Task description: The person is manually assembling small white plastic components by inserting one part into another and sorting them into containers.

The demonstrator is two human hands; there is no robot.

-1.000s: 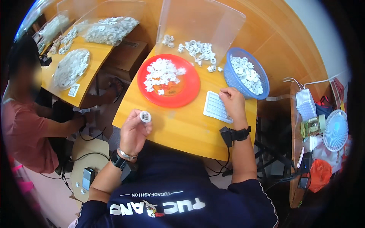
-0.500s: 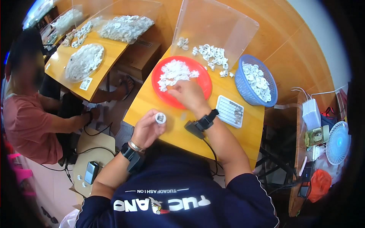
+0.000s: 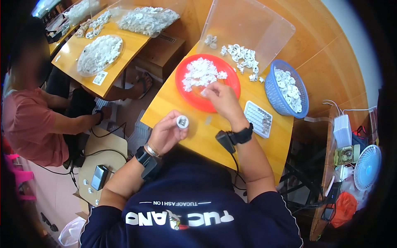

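Wooden surface (image 3: 215, 140) underfoot here. Left hand (image 3: 165, 134) pinches a small white round part (image 3: 182, 121) near its front edge. Right hand (image 3: 221, 99) dips fingers into the red plate (image 3: 186, 93), closing on white pieces (image 3: 198, 73). Beyond, blue basket (image 3: 273, 95).

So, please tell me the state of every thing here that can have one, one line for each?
Left hand: raised, holding a small white ring part.
Right hand: down over the red plate, fingers at the white pieces.
Blue basket: partly filled with white parts.
White grid tray: flat on the table.
Small fan: cannot tell if running.
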